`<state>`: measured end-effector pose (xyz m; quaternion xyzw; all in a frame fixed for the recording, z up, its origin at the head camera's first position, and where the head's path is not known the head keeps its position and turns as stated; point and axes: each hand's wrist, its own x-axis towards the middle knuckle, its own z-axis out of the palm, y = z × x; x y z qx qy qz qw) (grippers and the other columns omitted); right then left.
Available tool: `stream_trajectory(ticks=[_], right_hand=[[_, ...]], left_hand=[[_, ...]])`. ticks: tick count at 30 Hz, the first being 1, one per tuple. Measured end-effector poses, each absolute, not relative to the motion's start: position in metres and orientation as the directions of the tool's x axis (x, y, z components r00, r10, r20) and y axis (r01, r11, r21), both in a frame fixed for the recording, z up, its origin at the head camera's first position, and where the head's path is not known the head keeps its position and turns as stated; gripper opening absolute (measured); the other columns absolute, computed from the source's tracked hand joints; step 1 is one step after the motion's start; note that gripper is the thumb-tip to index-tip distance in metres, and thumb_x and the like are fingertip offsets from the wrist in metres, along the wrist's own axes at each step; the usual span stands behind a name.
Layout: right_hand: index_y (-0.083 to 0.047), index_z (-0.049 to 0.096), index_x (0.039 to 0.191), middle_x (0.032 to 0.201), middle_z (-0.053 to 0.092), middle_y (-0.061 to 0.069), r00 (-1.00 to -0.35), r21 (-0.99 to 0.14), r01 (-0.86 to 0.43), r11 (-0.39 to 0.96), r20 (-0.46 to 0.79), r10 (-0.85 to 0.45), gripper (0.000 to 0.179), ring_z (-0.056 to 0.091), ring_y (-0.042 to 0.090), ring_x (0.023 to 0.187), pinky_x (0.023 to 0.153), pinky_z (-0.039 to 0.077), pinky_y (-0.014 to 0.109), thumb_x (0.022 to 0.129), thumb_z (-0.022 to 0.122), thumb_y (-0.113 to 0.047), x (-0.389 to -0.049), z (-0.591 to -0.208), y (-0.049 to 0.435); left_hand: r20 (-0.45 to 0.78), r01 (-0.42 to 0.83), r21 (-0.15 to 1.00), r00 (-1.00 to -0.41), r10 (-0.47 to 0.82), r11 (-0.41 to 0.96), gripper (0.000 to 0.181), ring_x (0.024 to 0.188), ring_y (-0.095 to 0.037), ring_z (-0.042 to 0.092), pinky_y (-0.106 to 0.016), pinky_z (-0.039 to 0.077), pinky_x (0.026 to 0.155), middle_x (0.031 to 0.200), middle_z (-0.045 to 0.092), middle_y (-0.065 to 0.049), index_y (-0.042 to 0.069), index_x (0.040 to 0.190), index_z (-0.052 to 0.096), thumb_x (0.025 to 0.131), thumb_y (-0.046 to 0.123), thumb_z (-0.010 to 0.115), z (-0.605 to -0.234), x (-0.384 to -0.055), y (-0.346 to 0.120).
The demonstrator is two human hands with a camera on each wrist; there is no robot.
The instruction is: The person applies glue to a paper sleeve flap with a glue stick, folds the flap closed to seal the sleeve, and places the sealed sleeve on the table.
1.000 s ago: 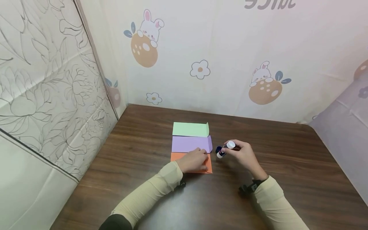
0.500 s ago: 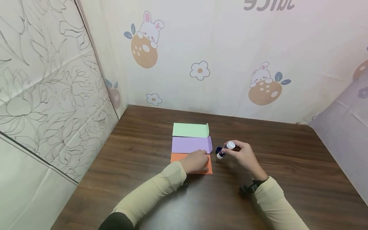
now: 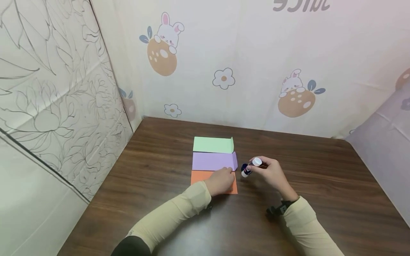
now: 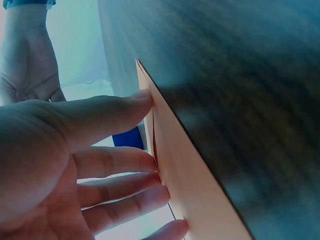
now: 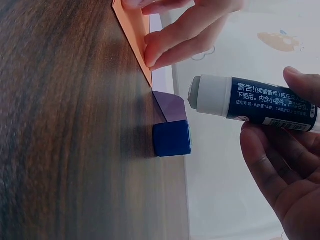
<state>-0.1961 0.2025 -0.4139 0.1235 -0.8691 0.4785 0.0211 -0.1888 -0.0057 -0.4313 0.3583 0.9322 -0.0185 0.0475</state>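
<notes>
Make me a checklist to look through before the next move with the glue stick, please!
1. Glue stick held: ok, the right hand grips it.
2. Cap off: ok, the blue cap is on the table.
3. Glue poking out: ok, a grey tip shows past the white collar.
4. Orange paper steadied: ok, the left hand's fingertips touch it.
5. Orange paper's flap stuck flat: cannot tell, the hand covers much of that end.
6. Purple paper's flap folded over: not ok, it lies outward.
</notes>
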Motion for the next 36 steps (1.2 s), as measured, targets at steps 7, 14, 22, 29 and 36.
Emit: stream_trajectory(ticks=[7, 14, 22, 29, 36], right_hand=[[-0.003, 0.071, 0.102, 0.101, 0.071, 0.017, -0.965, -0.828, -0.250, 0.502, 0.168, -0.203, 0.026, 0.062, 0.001, 0.081, 0.071, 0.053, 0.017, 0.082, 0.079, -0.017, -0.1964, -0.4130, 0.2012], [-0.002, 0.071, 0.101, 0.099, 0.071, 0.017, -0.965, -0.830, -0.246, 0.500, 0.162, -0.207, 0.025, 0.062, 0.001, 0.079, 0.070, 0.053, 0.018, 0.082, 0.079, -0.017, -0.1992, -0.4124, 0.2007], [0.001, 0.070, 0.102, 0.098, 0.071, 0.016, -0.963, -0.822, -0.258, 0.509, 0.172, -0.210, 0.028, 0.062, 0.001, 0.079, 0.069, 0.054, 0.017, 0.082, 0.079, -0.017, -0.2029, -0.4119, 0.2007], [-0.001, 0.071, 0.101, 0.098, 0.071, 0.015, -0.960, -0.824, -0.264, 0.502, 0.173, -0.220, 0.027, 0.061, 0.002, 0.078, 0.068, 0.054, 0.018, 0.081, 0.080, -0.016, -0.2025, -0.4129, 0.2009], [-0.002, 0.071, 0.100, 0.097, 0.072, 0.014, -0.955, -0.822, -0.283, 0.495, 0.193, -0.226, 0.024, 0.061, 0.000, 0.078, 0.068, 0.054, 0.017, 0.081, 0.080, -0.015, -0.2037, -0.4130, 0.2011]], left_hand=[[-0.091, 0.669, -0.061, -0.742, 0.664, 0.740, 0.014, 0.083, -0.014, 0.062, -0.025, 0.055, 0.071, 0.097, 0.067, -0.004, 0.013, 0.094, 0.076, 0.093, 0.019, 0.063, -0.4288, -0.1860, -0.0024], [-0.073, 0.651, -0.058, -0.759, 0.647, 0.757, 0.013, 0.082, -0.014, 0.064, -0.025, 0.054, 0.072, 0.096, 0.069, -0.002, 0.013, 0.097, 0.075, 0.093, 0.017, 0.063, -0.4319, -0.1873, 0.0001], [-0.028, 0.655, -0.033, -0.756, 0.654, 0.755, 0.009, 0.077, -0.014, 0.063, -0.025, 0.053, 0.067, 0.091, 0.069, -0.001, 0.014, 0.091, 0.075, 0.090, 0.018, 0.067, -0.4345, -0.1860, -0.0022], [-0.025, 0.664, -0.022, -0.748, 0.663, 0.748, 0.010, 0.076, -0.014, 0.064, -0.026, 0.053, 0.066, 0.088, 0.071, -0.001, 0.014, 0.091, 0.075, 0.091, 0.015, 0.065, -0.4336, -0.1893, -0.0009], [0.003, 0.654, -0.023, -0.757, 0.654, 0.756, 0.010, 0.072, -0.015, 0.066, -0.028, 0.054, 0.059, 0.084, 0.070, 0.000, 0.016, 0.086, 0.074, 0.090, 0.013, 0.065, -0.4346, -0.1910, 0.0006]])
